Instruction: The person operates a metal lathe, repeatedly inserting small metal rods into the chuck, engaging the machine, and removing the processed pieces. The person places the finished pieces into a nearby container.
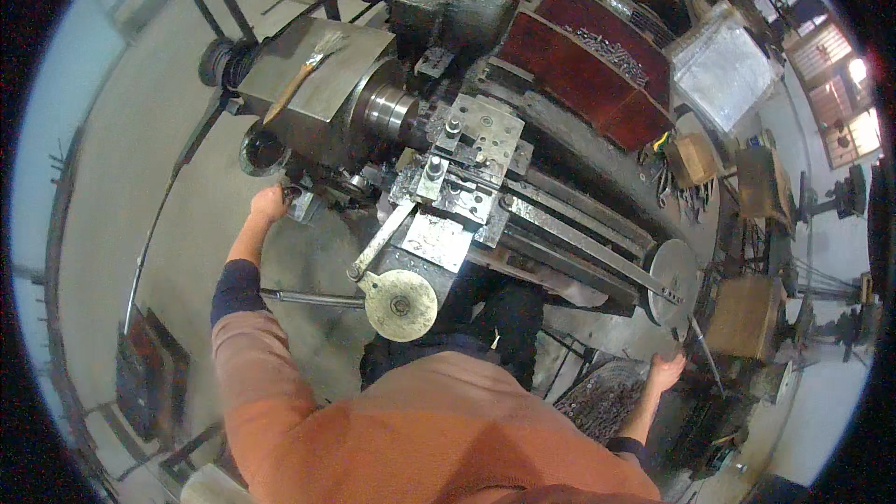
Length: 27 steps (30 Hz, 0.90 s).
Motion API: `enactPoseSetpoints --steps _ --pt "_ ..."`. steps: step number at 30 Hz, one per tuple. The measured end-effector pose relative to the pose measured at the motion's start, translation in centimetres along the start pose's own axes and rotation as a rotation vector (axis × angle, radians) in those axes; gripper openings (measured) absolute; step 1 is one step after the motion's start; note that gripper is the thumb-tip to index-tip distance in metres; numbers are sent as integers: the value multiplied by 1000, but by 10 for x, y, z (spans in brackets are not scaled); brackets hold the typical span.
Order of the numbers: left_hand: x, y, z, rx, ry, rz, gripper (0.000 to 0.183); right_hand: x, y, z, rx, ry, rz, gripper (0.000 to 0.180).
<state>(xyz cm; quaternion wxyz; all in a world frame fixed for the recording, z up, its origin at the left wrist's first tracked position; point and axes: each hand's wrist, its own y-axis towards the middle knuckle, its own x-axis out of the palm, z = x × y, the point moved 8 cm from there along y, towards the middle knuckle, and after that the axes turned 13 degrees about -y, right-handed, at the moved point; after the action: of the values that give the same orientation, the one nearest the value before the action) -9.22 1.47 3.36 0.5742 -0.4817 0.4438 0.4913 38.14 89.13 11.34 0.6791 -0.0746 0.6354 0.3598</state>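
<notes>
A small metal lathe stands before me. My left hand (pixel 269 204) is closed at a dark handle (pixel 288 193) below the headstock (pixel 325 80); the fingers hide most of it. At the far right, my right hand (pixel 668 372) is at the lower edge of a round metal handwheel (pixel 673 280), its fingers curled around what looks like the wheel's handle, mostly hidden. Between my hands, the tool post plate (pixel 483 129) sits on the cross slide near the bright chuck collar (pixel 392 110). A pale round crank disc (pixel 401 305) with a lever (pixel 381 238) faces me.
A wooden-handled brush (pixel 294 87) lies on the headstock cover. Behind the bed are an electric motor (pixel 451 3) and a red box (pixel 581 63) holding small metal parts. Wrenches (pixel 665 182) lie near the bed's right end. A container of dark small pieces (pixel 602 395) is low at right.
</notes>
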Motion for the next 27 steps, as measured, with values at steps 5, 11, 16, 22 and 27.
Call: enactPoseSetpoints --steps 5,11,16,22,27 --pt "95 34 -30 -398 -379 -13 32 -19 -33 -30 133 91 -287 49" --pt "86 24 -17 -88 -59 -233 32 -67 1 -27 119 218 -173 38" --pt "53 6 -14 -23 -101 -129 31 -130 97 -88 -110 268 -31 36" --pt "-47 -22 -7 21 -336 -41 37 -244 121 -337 -632 739 -41 39" --pt "-217 -80 -103 -280 -364 460 39 -350 26 -542 -1242 903 -44 37"
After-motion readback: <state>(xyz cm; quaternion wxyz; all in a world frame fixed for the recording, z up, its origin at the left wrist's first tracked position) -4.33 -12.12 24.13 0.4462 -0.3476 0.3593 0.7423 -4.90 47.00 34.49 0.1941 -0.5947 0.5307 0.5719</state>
